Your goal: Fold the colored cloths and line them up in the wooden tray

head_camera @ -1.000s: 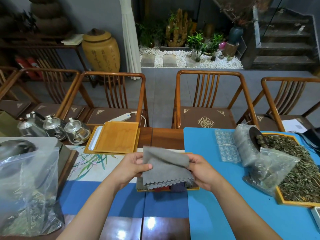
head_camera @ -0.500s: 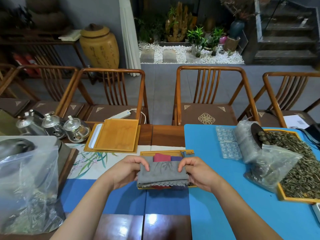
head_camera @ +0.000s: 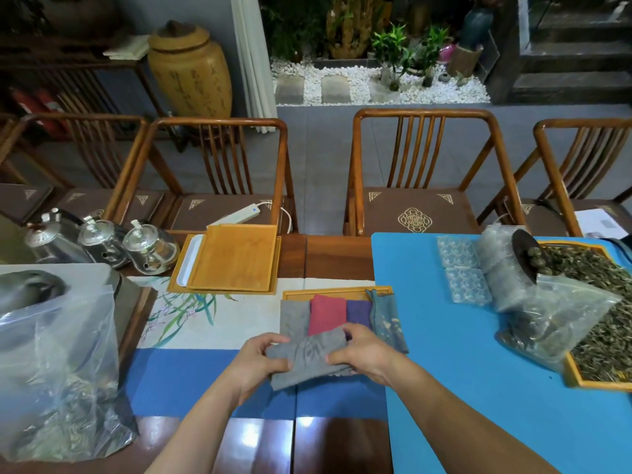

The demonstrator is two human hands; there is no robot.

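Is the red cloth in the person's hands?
No, the red cloth lies in the wooden tray; the left hand and right hand hold a grey cloth.

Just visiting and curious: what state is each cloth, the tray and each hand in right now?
grey cloth: folded, held by both hands above the tray's near end
left hand: gripping its left edge
right hand: gripping its right edge
wooden tray: holds four cloths side by side
grey folded cloth: leftmost
red cloth: folded
purple cloth: folded
patterned blue-grey cloth: rightmost
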